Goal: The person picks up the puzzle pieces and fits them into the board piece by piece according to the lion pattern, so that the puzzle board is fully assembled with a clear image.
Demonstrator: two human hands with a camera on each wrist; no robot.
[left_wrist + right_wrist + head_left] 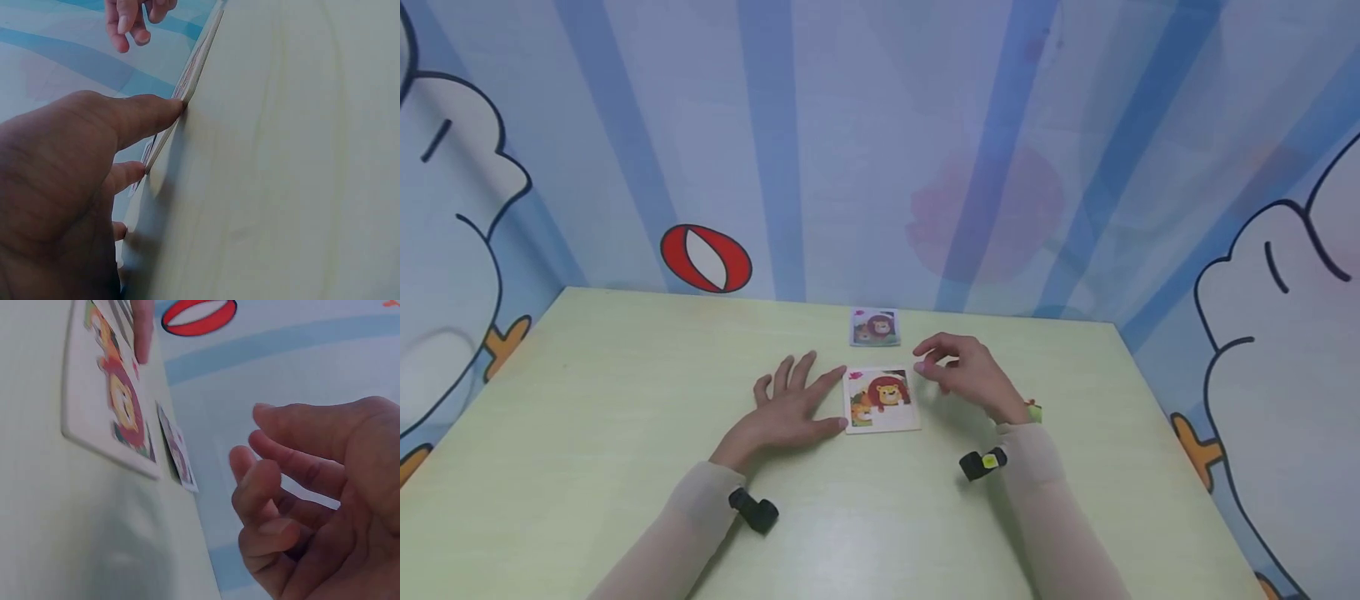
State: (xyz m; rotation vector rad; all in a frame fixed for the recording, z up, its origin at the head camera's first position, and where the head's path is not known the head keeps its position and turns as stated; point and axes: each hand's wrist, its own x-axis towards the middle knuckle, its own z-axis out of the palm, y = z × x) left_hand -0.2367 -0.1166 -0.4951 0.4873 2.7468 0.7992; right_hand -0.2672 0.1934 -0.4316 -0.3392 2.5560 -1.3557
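A square white puzzle board (892, 422) with a lion picture lies on the table, its lower right part plain white. My left hand (786, 414) is spread beside it, with thumb and index fingertips touching the board's left edge; the left wrist view shows those fingertips (174, 107) against its thin side. Just right of the board my right hand (966, 371) hovers above the table. Its fingers (259, 487) are loosely bent and hold nothing. Behind the board lies a small card (875, 327) with a similar lion picture.
A small green and red thing (1033, 411) lies by my right wrist, mostly hidden by the arm. The pale table (587, 400) ends at the back against a blue striped cloth (865, 150) with printed cartoon figures.
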